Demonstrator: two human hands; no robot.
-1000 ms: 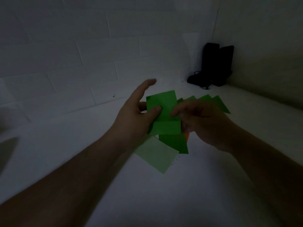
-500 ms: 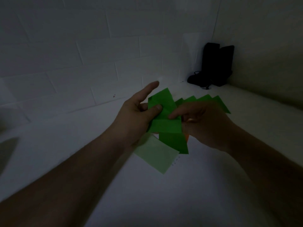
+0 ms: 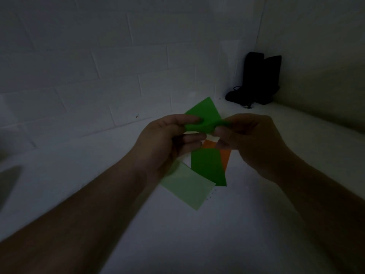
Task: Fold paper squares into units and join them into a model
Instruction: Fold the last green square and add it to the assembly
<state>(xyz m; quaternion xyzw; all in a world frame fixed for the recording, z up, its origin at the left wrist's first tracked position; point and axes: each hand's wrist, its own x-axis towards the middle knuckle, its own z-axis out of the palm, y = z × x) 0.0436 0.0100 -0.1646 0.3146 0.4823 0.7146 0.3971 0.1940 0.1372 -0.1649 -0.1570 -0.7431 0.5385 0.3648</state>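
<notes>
Since earlier frame: green paper (image 3: 205,117) tilted further, lower half now bent toward viewer between both hands. Left hand (image 3: 167,139) pinches sheet's left edge, thumb on top; right hand (image 3: 250,139) pinches right end, fingers curled. Sheet held in air above dark green square (image 3: 209,167), orange square (image 3: 225,157), pale green square (image 3: 187,186) on white surface (image 3: 217,234). Fold line runs left-right, hand to hand; free flap points away toward black boots (image 3: 258,80). Both hands equally near crease.
</notes>
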